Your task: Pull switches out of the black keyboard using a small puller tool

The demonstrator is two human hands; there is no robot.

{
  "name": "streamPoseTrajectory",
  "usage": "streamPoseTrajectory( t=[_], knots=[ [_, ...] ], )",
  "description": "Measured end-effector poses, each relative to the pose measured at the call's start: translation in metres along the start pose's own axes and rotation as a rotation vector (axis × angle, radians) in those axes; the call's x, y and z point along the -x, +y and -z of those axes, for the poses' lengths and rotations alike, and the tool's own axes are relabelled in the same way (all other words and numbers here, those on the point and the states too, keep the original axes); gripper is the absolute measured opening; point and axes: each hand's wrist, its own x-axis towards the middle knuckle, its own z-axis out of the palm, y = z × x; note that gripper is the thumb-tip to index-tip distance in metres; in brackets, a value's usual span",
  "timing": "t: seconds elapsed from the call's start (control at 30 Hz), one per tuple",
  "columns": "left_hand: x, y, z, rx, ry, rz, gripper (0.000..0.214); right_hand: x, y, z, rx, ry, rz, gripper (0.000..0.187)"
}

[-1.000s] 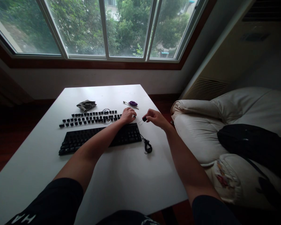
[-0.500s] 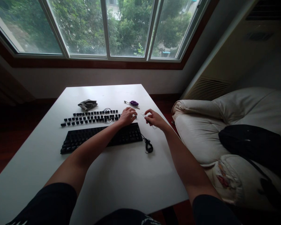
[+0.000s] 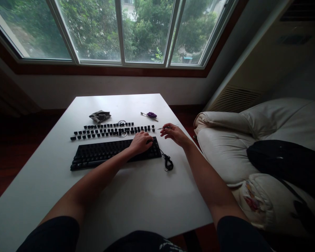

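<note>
My left hand (image 3: 141, 142) rests over the upper right part of a black keyboard (image 3: 94, 154), fingers bent downward and apart. Dark keys show in the gap between thumb and forefinger; no held thing is visible there. To its right, just above the white table, my right hand (image 3: 173, 133) pinches a thin wire keycap puller (image 3: 160, 128), whose fine ends stick out on both sides of the fingers. Rows of loose black keycaps (image 3: 109, 131) lie behind the keyboard. A coiled black cable (image 3: 169, 163) lies at its right end.
A crumpled grey cloth (image 3: 100, 116) and a purple brush-like item (image 3: 151, 114) lie toward the far side of the white table (image 3: 136, 196). A pale sofa (image 3: 225, 140) with a black bag (image 3: 283, 157) stands to the right. Windows are ahead.
My left hand has come back from the keycap rows onto the keyboard. My right hand has turned the wire puller, which now lies nearly level. The view has shifted slightly.
</note>
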Motion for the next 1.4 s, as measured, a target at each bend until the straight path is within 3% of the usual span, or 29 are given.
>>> streamPoseTrajectory(
  t=[0.2,0.43,0.83,1.13,1.27,1.4],
  knots=[
    [0.019,0.017,-0.003,-0.024,-0.025,-0.070,0.024,-0.004,0.012,0.000,0.272,0.002,0.009,0.043],
    [0.025,0.018,-0.006,-0.052,-0.022,-0.104,0.025,-0.007,0.023,0.008,0.430,-0.102,0.012,0.041],
    [0.026,0.016,-0.010,-0.054,-0.017,-0.116,0.025,-0.009,0.031,0.013,0.454,-0.191,0.016,0.042],
    [0.027,0.019,-0.007,-0.049,-0.031,-0.095,0.025,-0.006,0.031,0.005,0.437,-0.189,0.047,0.042],
    [0.027,0.020,-0.007,-0.042,-0.030,-0.080,0.022,-0.005,0.036,0.010,0.355,-0.236,0.006,0.042],
    [0.027,0.020,-0.007,-0.036,-0.033,-0.076,0.021,-0.004,0.042,0.012,0.309,-0.185,0.024,0.041]
  ],
)
